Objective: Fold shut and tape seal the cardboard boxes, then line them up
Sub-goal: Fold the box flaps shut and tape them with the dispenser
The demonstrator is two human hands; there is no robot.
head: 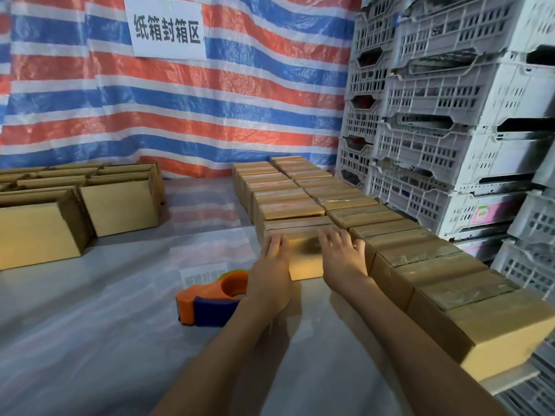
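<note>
Both my hands lie flat on the top of one cardboard box (pixel 303 259). My left hand (pixel 271 259) rests along its left edge with the fingers straight and close together. My right hand (pixel 342 253) covers its right part with the fingers spread, the fingertips reaching toward the far edge. Neither hand curls round anything. The box sits between my hands with its flaps down, at the near end of a short row of closed boxes (pixel 279 196) that runs away from my fingertips. Just to the right of my right hand, touching this box, a longer row of taped boxes (pixel 435 265) runs from far ahead back past my right forearm. Just left of my left wrist an orange and blue tape dispenser (pixel 210 298) lies on the table (pixel 105 340), which is covered with a pale plastic sheet. Well to the left of my left hand stands a cluster of open boxes (pixel 117 205). Beyond the taped row to my right, grey plastic crates (pixel 450 115) are stacked high. Far ahead hangs a red, white and blue striped tarp (pixel 225 115) bearing a white sign (pixel 168 28).
</note>
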